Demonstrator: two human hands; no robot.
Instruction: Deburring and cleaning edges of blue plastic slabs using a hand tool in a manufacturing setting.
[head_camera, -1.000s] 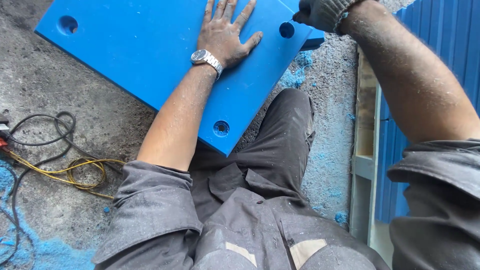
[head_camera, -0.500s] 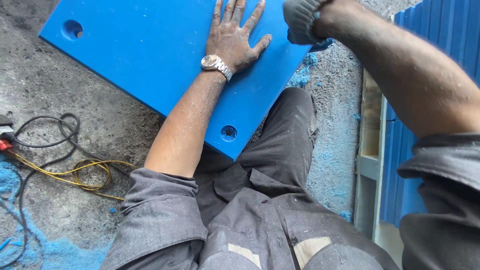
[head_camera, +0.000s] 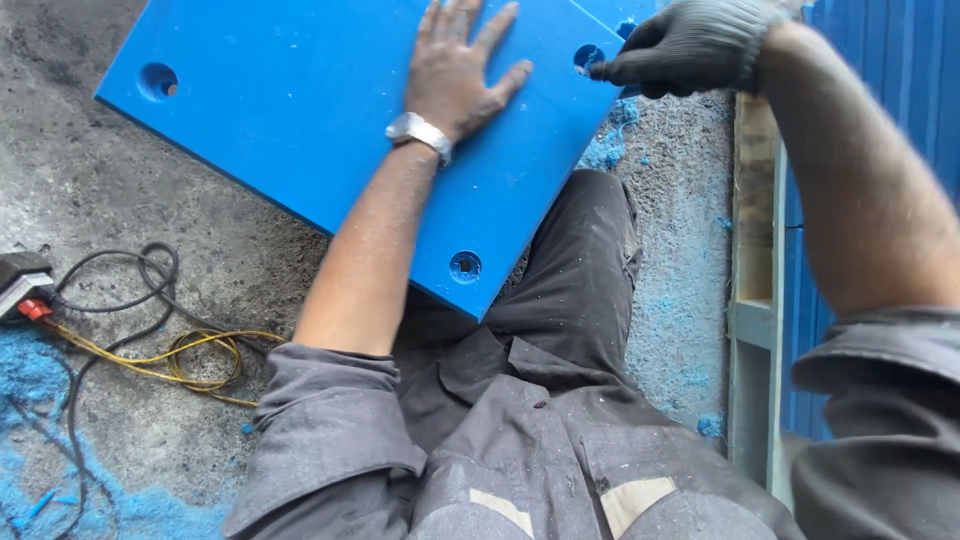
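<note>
A rough concrete floor (head_camera: 150, 200) is carrying a blue plastic panel (head_camera: 300, 110) at twelve o'clock. The bare left hand (head_camera: 455, 70) is lying flat and unclenched on it. The gloved right hand (head_camera: 690, 45) is gripping a small tool (head_camera: 600, 70) at a corner hole (head_camera: 588, 56).

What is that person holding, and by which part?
The gloved right hand grips a small dark tool, mostly hidden, its tip at a hole in the blue panel. The bare left hand holds nothing, lying flat on the panel.
</note>
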